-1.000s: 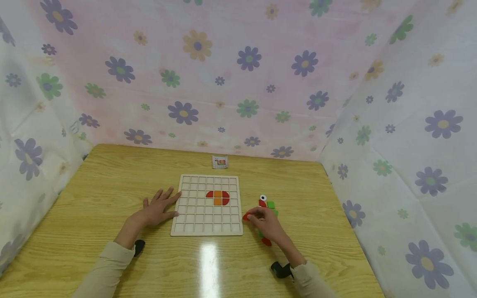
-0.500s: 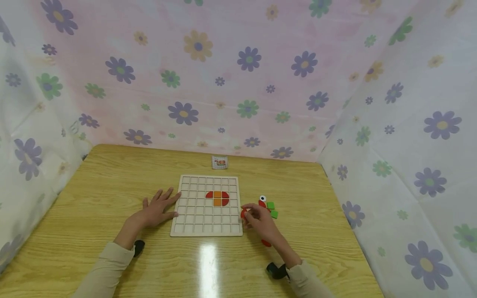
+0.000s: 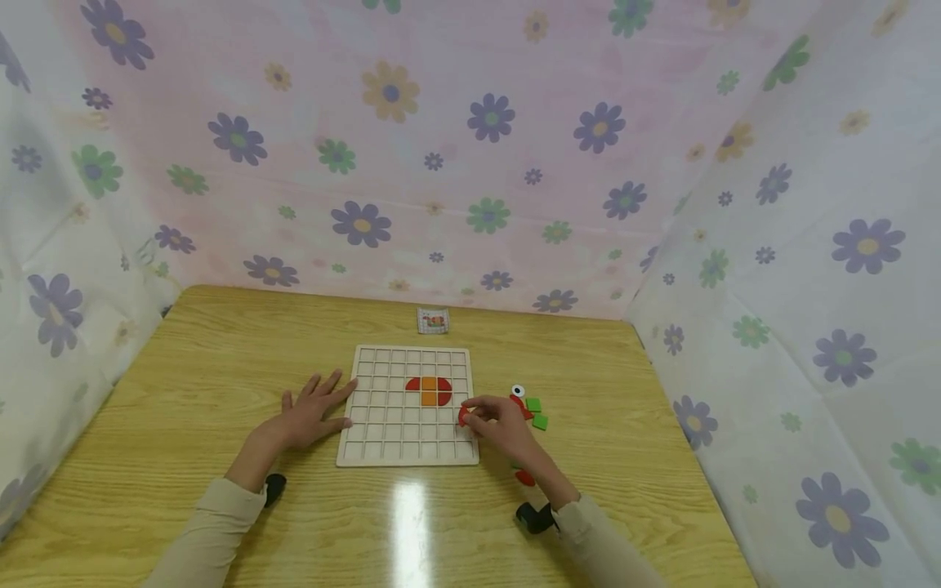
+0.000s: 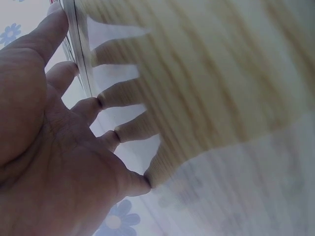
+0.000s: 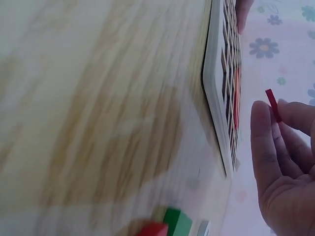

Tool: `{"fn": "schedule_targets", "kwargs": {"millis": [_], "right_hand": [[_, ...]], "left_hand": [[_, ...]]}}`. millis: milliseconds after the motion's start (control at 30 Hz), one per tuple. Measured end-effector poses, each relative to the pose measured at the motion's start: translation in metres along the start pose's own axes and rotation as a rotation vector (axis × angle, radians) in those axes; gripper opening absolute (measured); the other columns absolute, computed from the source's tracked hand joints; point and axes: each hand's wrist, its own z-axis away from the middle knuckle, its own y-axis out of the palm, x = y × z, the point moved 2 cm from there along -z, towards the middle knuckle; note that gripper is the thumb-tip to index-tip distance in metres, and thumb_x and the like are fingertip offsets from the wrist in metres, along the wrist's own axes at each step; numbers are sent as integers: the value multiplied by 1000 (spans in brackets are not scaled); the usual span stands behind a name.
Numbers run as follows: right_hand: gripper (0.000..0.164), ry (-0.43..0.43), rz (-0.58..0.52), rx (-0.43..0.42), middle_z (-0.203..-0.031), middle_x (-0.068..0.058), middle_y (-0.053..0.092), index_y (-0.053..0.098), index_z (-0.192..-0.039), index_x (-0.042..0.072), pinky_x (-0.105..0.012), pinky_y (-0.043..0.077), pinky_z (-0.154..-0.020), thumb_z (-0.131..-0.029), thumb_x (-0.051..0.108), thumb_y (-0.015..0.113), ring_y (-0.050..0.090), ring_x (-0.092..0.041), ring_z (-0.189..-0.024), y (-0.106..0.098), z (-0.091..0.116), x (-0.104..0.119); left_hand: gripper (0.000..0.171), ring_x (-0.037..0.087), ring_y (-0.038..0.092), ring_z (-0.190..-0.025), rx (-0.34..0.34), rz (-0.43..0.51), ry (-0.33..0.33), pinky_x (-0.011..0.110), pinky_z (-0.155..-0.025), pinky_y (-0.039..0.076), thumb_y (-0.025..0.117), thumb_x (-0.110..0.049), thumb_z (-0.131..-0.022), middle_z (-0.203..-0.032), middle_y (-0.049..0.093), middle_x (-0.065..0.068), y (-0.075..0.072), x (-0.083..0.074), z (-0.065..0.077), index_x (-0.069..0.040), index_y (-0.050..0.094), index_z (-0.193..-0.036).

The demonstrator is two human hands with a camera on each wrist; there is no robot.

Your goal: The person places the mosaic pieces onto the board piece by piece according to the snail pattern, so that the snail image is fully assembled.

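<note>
A pale wooden grid board (image 3: 373, 434) lies in the middle of the table in the head view. Two orange squares (image 3: 430, 398) and several red curved-edge pieces (image 3: 445, 398) sit together in its cells. My left hand (image 3: 312, 415) rests with spread fingers on the table, its thumb and a fingertip touching the board's left edge. Between thumb and fingertips, my right hand (image 3: 507, 426) pinches a thin red puzzle piece (image 3: 462, 416) over the board's right edge. In the right wrist view this red puzzle piece (image 5: 273, 104) shows edge-on, raised above the board.
Right of the board lie green squares (image 3: 532, 405), a round white eye piece (image 3: 518, 391) and a red piece (image 3: 525, 478); my right hand partly hides this group. A small picture card (image 3: 433, 321) lies behind the board. Flowered cloth (image 3: 434, 188) surrounds the table.
My right hand has moved left with the red puzzle piece, from the loose pieces to over the board's right edge. The left hand stays in place.
</note>
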Motion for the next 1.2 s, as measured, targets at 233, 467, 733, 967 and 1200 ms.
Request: {"fn": "schedule_targets", "kwargs": {"millis": [233,467,733,967,1200], "right_hand": [[16,-77,25,21,-94,-11,75,76,-109,1,-23,57,-68,-98,9,69,69,-17,-80,10,-14,5],[10,-47,21,6,-89,-9,76,78,-96,3,-23,55,-66,-95,12,74,67,-10,-74,21,-30,9],[11,-6,18,-22,-89,-9,76,79,-98,4,-24,55,-58,-96,13,73,67,-13,-68,32,-55,11],[12,-16,37,8,-96,-11,77,79,-102,3,-25,57,-61,-96,10,72,68,-11,-75,41,-69,15],[11,-22,49,25,-98,-13,77,79,-101,2,-26,57,-60,-95,8,73,68,-13,-74,48,-76,20]], "left_hand": [[71,60,1,-148,-5,-1,-1,86,-102,-6,62,-35,-102,-166,10,29,-2,-2,3,-6,32,-159],[71,60,0,-149,-3,-1,-4,86,-102,-6,62,-35,-102,-167,10,28,-1,-3,2,-7,32,-159],[70,60,1,-149,-6,-16,-10,87,-102,-5,62,-35,-102,-167,11,28,-1,-1,0,-8,32,-160],[71,60,4,-148,-12,-40,-9,87,-102,-1,62,-37,-102,-167,13,27,0,2,-2,-9,33,-160],[72,59,3,-149,-5,-43,-14,87,-102,-1,62,-38,-102,-167,12,26,0,2,-3,-10,32,-160]]}}
